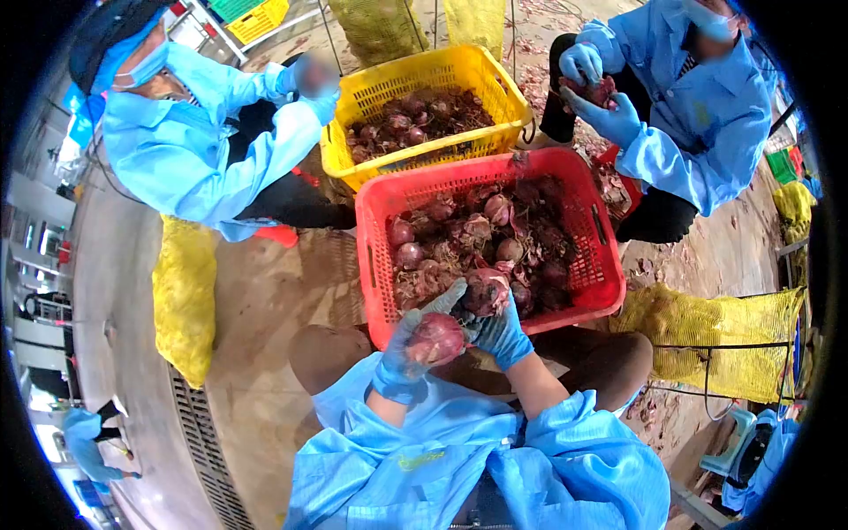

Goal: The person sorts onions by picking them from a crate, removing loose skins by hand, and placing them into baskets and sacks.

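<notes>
Both my hands wear blue gloves and are over the near edge of a red crate [375, 331]. A large red onion [435, 339] rests in my left hand [402, 362], with the fingers curled round it. My right hand [505, 340] grips another red onion [486, 292], which has darker, loose skin on it. The two hands are close together, and the fingertips between the onions are partly hidden. Several red onions [497, 209] with dry skins and roots lie in the crate just beyond my hands.
A yellow crate [517, 110] of onions stands behind the red one. Co-workers in blue sit at left [203, 150] and right [698, 106], hands raised. Yellow mesh sacks stand at left [185, 300] and right [715, 340]. A floor drain [208, 442] runs along the left.
</notes>
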`<action>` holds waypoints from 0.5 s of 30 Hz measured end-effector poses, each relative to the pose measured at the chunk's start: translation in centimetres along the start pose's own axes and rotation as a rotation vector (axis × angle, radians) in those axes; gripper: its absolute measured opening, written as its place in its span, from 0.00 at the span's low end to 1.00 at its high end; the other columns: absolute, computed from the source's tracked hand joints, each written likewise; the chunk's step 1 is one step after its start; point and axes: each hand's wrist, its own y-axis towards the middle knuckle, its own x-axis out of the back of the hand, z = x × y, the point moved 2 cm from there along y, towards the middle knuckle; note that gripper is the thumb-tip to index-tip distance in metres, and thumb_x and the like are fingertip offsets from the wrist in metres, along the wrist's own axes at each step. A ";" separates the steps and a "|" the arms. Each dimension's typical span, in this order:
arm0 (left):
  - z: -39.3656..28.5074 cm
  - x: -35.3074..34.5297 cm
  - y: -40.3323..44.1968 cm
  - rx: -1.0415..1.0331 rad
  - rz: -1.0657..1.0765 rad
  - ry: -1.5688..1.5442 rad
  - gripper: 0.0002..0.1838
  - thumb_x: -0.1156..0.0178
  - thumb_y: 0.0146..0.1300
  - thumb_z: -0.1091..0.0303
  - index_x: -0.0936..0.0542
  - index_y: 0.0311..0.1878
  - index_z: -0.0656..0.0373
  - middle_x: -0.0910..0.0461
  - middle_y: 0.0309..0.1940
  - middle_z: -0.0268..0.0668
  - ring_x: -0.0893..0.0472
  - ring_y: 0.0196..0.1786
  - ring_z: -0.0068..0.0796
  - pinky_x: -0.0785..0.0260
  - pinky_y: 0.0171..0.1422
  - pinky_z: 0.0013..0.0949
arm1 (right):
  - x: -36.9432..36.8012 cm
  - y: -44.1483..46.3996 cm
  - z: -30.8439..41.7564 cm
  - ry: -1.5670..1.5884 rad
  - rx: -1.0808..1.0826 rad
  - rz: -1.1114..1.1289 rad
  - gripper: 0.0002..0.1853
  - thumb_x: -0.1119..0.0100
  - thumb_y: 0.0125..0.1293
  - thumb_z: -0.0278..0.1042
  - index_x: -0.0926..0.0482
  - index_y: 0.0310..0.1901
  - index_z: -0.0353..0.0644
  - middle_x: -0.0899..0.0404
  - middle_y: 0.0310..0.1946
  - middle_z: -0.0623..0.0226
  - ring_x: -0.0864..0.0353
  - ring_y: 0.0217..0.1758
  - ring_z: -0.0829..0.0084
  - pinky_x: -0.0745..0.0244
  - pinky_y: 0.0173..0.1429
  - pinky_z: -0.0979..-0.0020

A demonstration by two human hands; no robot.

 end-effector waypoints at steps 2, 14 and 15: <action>-0.2 -0.9 -0.2 -0.056 -0.017 0.217 0.44 0.45 0.58 0.46 0.48 0.68 0.67 0.45 0.68 0.41 0.34 0.63 0.36 0.38 0.65 0.39 | 1.0 -0.1 0.3 -0.077 -0.064 0.002 0.26 0.62 0.65 0.55 0.30 0.56 0.46 0.26 0.53 0.63 0.26 0.54 0.62 0.29 0.57 0.56; 0.8 1.4 -0.8 -0.189 -0.180 0.534 0.30 0.48 0.63 0.54 0.37 0.64 0.62 0.39 0.65 0.37 0.39 0.66 0.33 0.47 0.69 0.36 | -1.2 -1.1 -0.7 -0.620 0.080 -0.282 0.31 0.49 0.64 0.47 0.45 0.67 0.50 0.35 0.61 0.64 0.30 0.59 0.63 0.33 0.61 0.58; 0.8 1.4 -0.6 -0.251 -0.177 0.813 0.29 0.49 0.64 0.54 0.36 0.64 0.63 0.40 0.66 0.37 0.42 0.69 0.33 0.53 0.72 0.36 | -1.7 -1.1 -0.4 -0.634 0.165 -0.324 0.31 0.48 0.64 0.42 0.46 0.67 0.52 0.34 0.60 0.65 0.29 0.58 0.63 0.32 0.60 0.58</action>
